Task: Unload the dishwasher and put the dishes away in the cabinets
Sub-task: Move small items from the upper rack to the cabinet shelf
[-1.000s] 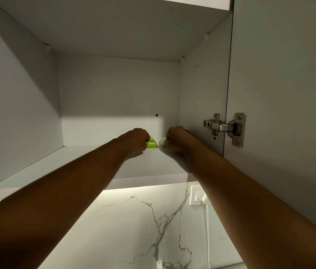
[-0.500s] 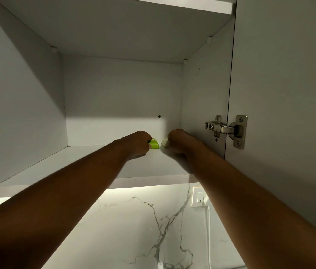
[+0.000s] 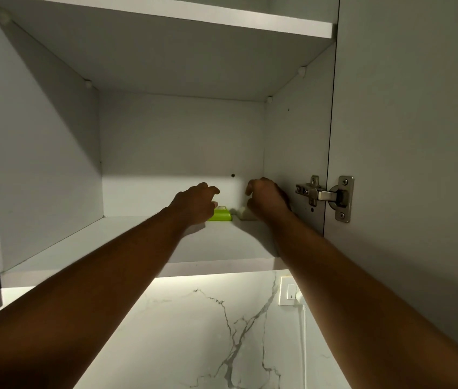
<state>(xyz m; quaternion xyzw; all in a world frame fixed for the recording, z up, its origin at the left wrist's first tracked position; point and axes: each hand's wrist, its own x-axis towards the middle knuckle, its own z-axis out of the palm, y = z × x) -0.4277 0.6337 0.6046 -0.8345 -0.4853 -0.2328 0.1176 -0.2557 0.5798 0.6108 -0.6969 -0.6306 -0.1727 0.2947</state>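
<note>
A lime-green dish (image 3: 221, 215) and a small white dish (image 3: 246, 214) stand side by side at the back right of the lower cabinet shelf (image 3: 126, 242). My left hand (image 3: 195, 203) hovers just left of and above the green dish, fingers loosely curled, its thumb close to the dish's top edge. My right hand (image 3: 267, 197) hangs over the white dish with loosely curled fingers and holds nothing. Both hands hide parts of the dishes.
The cabinet's right wall (image 3: 295, 147) is close beside my right hand, with the door hinge (image 3: 324, 195) and the open door (image 3: 413, 164) further right. Another shelf (image 3: 166, 15) lies above. Below are a marble backsplash (image 3: 194, 332) and a wall socket (image 3: 288, 291).
Both hands have lifted off the two dishes, which now stand uncovered on the shelf. The view has tilted a little upward.
</note>
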